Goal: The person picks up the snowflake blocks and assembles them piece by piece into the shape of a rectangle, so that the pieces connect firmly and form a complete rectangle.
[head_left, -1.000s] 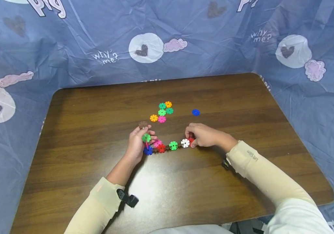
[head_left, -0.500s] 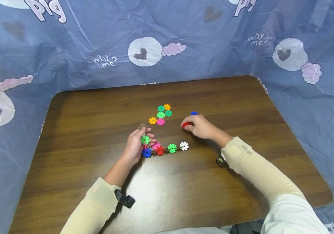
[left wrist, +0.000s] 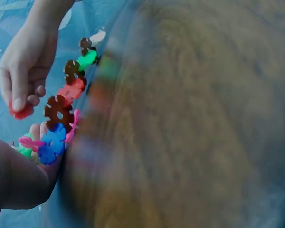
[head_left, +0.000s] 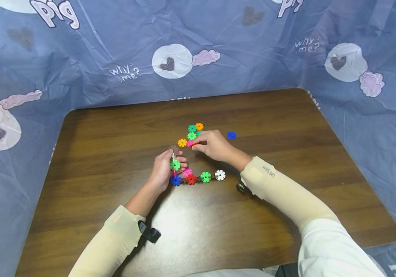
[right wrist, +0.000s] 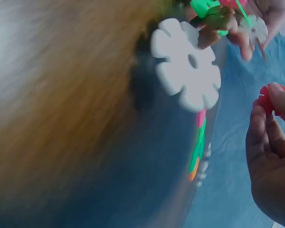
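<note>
My left hand grips one end of a chain of slotted plastic snowflake discs. A brown disc stands up at the thumb tip, with a green disc below it. From the blue disc the chain runs right, through brown, red and green pieces, to a white disc at its far end. Between thumb and fingers, my right hand pinches a loose red disc. In the head view that hand is over the loose discs and partly covers them; the red disc is apart from the chain.
Loose discs lie beyond the hands on the brown wooden table: an orange one, a light green one and several more. A blue disc lies alone farther right. Blue printed cloth hangs behind the table.
My right hand has lifted the red disc away from the chain's white end and carried it up and left, over the loose discs. My left hand stays nearly in place with the chain.
</note>
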Available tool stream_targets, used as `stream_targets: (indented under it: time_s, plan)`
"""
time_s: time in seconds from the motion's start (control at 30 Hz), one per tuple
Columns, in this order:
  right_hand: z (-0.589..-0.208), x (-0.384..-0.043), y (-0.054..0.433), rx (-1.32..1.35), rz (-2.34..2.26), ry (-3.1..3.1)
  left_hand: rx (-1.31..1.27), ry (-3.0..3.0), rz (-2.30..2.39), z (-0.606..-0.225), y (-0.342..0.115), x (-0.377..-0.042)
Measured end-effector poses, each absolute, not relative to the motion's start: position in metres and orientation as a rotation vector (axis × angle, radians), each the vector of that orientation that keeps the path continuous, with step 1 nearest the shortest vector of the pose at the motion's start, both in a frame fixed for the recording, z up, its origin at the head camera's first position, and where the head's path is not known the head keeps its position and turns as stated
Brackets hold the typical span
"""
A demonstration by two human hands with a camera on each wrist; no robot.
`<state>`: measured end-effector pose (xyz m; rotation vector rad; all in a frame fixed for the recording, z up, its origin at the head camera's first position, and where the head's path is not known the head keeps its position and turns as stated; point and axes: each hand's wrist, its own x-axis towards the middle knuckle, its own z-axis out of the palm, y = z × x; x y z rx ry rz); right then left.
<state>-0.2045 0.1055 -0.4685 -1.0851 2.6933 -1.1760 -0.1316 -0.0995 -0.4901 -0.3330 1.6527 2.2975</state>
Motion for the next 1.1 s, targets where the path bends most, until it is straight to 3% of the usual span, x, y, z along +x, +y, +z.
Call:
stream_targets:
  time_s: [0.17, 0.5, 1.1]
  plan:
    - [-0.47, -0.205, 0.091, -1.301, -1.038, 2.72, -0.327, 1.692, 2.274, -0.495, -0.098, -0.132]
    - [-0.475, -0.206, 0.083, -1.246, -0.947, 2.71, -0.32, 1.772, 2.209, -0.499, -0.098, -0.133]
    - [-0.479, -0.208, 0.074, -1.389, -0.939, 2.755, -0.313, 1.79, 2.174, -0.498, -0.102, -0.138]
